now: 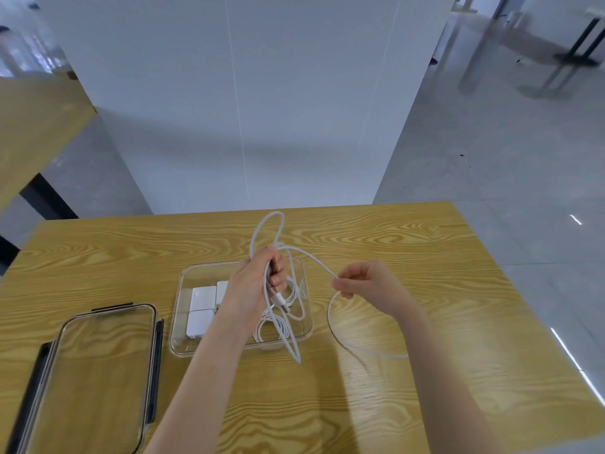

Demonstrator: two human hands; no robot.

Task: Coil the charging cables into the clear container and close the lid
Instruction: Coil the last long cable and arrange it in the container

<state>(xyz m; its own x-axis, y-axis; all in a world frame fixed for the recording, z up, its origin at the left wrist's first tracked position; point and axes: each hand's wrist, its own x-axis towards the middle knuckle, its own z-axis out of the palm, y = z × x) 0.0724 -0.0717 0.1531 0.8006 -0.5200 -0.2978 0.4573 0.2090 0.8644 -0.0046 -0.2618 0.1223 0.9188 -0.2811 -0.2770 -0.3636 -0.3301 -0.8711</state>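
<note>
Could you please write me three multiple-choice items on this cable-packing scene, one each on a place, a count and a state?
1. Where does the lid lie? A inside the container; B on the table left of the container; C under the right hand.
2. How many white chargers show in the container? A one; B three; C six.
3. What does the left hand do? A rests flat; B presses the lid; C grips cable loops.

B: lid lies beside the container. B: three white blocks. C: fingers curl round the loops.

A wood-grain table (409, 257) carries the clear container (186, 347) and its lid (98, 371).
</note>
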